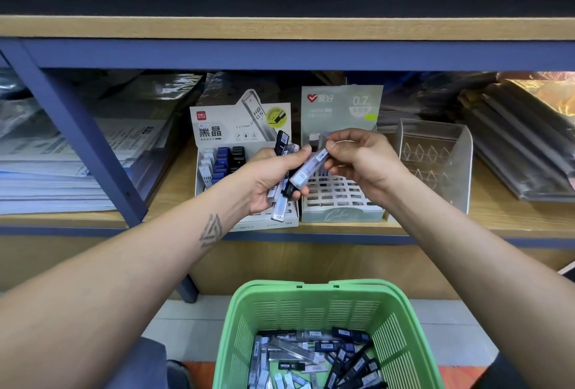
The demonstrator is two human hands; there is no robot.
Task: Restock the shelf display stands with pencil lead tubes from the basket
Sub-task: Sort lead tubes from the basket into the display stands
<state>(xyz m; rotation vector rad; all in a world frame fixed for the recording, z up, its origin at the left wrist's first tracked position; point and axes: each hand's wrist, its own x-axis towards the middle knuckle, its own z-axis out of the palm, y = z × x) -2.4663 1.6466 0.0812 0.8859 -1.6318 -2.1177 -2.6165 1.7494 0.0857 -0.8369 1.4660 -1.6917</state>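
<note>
The left hand (273, 177) is gripping a bundle of slim clear-and-black pencil lead tubes (281, 170) — the right hand (357, 158) is pinching one clear tube (311, 167) above the pale-green gridded cardboard display stand (342, 202); more are lying in the green plastic basket (245, 326).

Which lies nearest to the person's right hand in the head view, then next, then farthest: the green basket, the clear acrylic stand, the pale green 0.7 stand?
From the right hand:
1. Pale green 0.7 stand, directly beneath it.
2. Clear acrylic stand, to its right on the shelf.
3. Green basket, below on the floor.

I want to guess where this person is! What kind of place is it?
Probably a stationery shop. Branded display stands hold pencil lead tubes on a wooden shelf, a green basket holds more stock, and wrapped paper goods are stacked beside them.
</note>
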